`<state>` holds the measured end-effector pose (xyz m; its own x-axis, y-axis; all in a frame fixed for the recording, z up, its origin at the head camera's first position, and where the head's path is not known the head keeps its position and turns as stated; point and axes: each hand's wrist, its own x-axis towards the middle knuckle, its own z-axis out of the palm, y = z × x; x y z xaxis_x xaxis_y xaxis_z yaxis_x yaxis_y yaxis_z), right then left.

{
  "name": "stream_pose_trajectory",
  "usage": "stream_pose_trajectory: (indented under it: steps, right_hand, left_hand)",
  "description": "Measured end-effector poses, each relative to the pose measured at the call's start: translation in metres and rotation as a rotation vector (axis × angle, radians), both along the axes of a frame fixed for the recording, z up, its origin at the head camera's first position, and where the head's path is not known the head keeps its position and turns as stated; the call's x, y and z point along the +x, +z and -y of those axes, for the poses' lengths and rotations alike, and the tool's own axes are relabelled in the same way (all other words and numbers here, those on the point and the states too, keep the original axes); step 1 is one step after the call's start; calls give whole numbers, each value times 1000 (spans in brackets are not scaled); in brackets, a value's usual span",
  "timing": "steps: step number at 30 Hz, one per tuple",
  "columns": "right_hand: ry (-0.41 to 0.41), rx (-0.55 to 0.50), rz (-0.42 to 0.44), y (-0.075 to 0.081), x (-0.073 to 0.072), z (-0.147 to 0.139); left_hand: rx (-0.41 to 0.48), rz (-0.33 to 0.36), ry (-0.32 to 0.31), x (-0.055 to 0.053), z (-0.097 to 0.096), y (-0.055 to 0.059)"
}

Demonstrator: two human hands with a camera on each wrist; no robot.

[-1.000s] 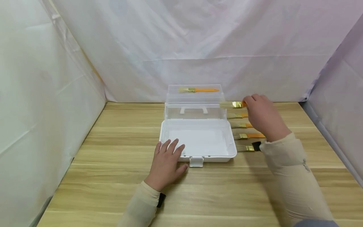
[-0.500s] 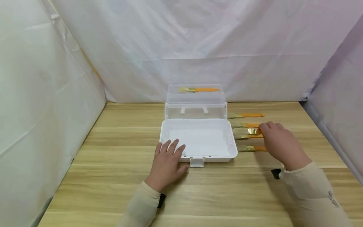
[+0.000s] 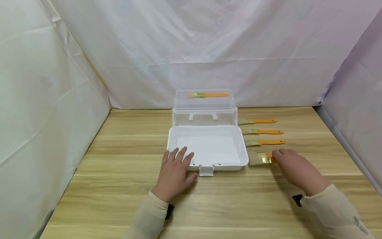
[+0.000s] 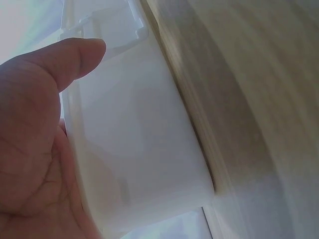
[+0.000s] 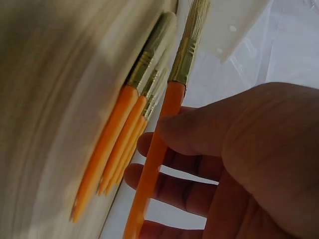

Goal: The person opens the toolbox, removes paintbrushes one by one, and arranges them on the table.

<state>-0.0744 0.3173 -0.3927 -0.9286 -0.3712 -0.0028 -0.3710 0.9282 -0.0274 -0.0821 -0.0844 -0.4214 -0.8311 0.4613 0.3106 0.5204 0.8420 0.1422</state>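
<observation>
My right hand (image 3: 293,171) holds a paintbrush (image 3: 267,160) by its orange handle, bristles toward the box. Thumb and fingers pinch that handle in the right wrist view, where the held paintbrush (image 5: 172,102) appears beside the others. In the head view it overlaps the nearest paintbrush (image 3: 261,154) of the row on the table. Left of it stands a white plastic box (image 3: 209,149), its clear lid raised. My left hand (image 3: 174,176) rests with spread fingers over the box's front left rim. Its thumb lies along the front wall, near the latch (image 3: 206,171), in the left wrist view.
Three more orange-handled paintbrushes, including the middle paintbrush (image 3: 270,131), lie in a row right of the box. Another paintbrush (image 3: 209,95) lies on the raised clear lid (image 3: 182,103). White cloth (image 3: 143,43) closes off the wooden table (image 3: 119,196) at the back and sides.
My right hand has come from the back of the row toward me, carrying its paintbrush down to the nearest one. The left hand stays on the box rim.
</observation>
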Motion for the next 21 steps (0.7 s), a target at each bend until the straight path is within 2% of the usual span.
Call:
stream_pose_trajectory:
  steps: [8, 21]
  right_hand:
    - [-1, 26, 64, -7, 9, -1]
    - [40, -12, 102, -14, 8, -5]
  left_hand:
    - [-1, 5, 2, -1, 0, 0]
    - [-13, 2, 2, -2, 1, -3]
